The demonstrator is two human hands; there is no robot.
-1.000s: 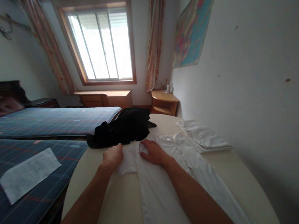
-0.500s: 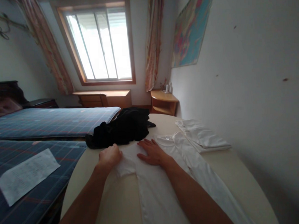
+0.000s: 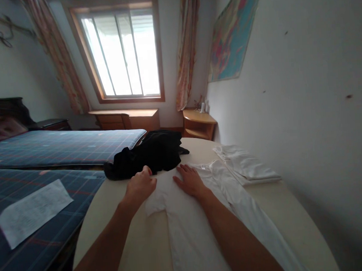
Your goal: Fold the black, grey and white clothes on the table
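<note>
A white T-shirt (image 3: 189, 232) lies spread on the round cream table (image 3: 138, 251), its short sleeve on the left and its neckline at the far end. My left hand (image 3: 141, 186) is closed at the upper edge of that sleeve, pinching the cloth. Flat on the shirt near the shoulder rests my right hand (image 3: 189, 181), fingers stretched out. Just beyond both hands sits a heap of black clothing (image 3: 148, 153). To the right, a folded white garment (image 3: 246, 164) lies near the table's edge.
Two mattresses with blue checked covers (image 3: 63, 147) are on the left, and a sheet of paper (image 3: 35, 212) lies on the nearer one. A wall (image 3: 315, 144) runs close along the right. Behind the table stand a corner shelf (image 3: 200, 118) and a low desk (image 3: 143, 119).
My left hand has shifted right and slightly away with the sleeve edge, drawing it inward. My right hand has slid a little to the right over the shirt.
</note>
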